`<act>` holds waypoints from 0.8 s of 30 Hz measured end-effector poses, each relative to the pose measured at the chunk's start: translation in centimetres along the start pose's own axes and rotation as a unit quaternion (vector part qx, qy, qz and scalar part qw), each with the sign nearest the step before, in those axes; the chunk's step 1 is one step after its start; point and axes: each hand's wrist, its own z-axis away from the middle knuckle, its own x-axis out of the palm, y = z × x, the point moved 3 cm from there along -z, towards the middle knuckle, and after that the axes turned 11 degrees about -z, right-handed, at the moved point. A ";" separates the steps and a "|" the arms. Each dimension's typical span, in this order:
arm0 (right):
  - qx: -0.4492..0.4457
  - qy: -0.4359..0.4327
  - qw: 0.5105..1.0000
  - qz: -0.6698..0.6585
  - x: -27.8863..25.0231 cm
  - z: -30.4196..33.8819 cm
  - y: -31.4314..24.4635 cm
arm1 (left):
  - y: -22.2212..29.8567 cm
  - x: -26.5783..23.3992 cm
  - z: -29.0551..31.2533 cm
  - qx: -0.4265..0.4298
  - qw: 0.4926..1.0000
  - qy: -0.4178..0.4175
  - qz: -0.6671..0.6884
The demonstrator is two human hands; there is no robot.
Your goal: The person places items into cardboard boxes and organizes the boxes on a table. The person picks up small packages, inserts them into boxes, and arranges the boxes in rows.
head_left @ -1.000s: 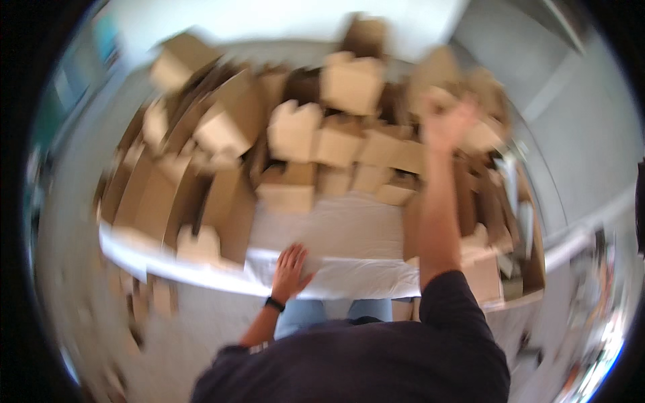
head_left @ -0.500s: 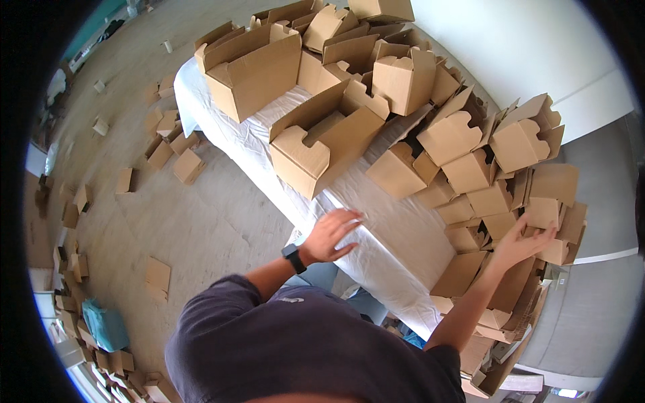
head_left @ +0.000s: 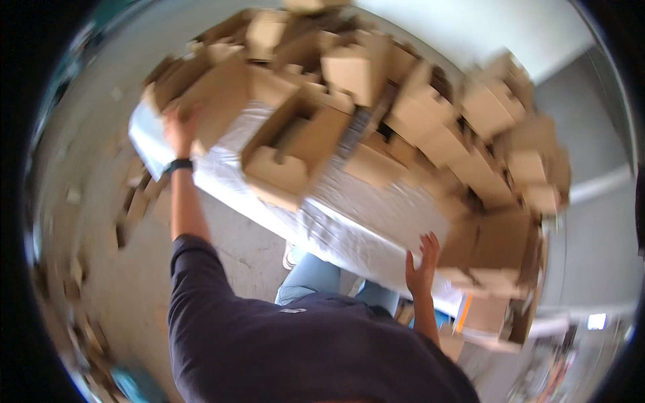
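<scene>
Carton [head_left: 223, 101] right up against left hand [head_left: 179, 127], long axis slanting away rightward; grip too blurry to tell; right hand [head_left: 423, 266] farther, fingers spread.

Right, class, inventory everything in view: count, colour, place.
Sheet: one, white, across the middle
Cardboard boxes: many, brown, mostly on the sheet
Floor boxes: several, brown, left, blurred
Teal thing: one, teal, lower left, blurred
Orange strip: one, orange, lower right
Wall: one, white, upper right
Grey surface: one, grey, right
Floor: one, grey, left
Watch: one, black, left wrist
Shirt: one, dark, lower middle
Trousers: one pair, blue, below middle
Left hand: one, bare, by a box
Right hand: one, bare, sheet's right end
</scene>
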 end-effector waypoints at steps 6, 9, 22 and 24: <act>0.023 0.061 0.997 -0.029 -1.8 1.5 -0.3 | -1.8 -2.3 -0.4 0.078 0.979 0.061 0.178; 0.052 0.076 0.996 -0.019 -2.6 2.7 -0.4 | 5.2 -15.1 4.7 0.040 0.973 0.210 0.089; 0.069 0.164 0.977 -0.115 -5.0 7.8 0.5 | 16.2 -34.0 11.4 0.105 0.742 0.267 0.605; 0.088 0.181 0.972 -0.120 -5.5 8.7 1.1 | 18.2 -33.3 12.7 0.053 0.694 0.178 0.696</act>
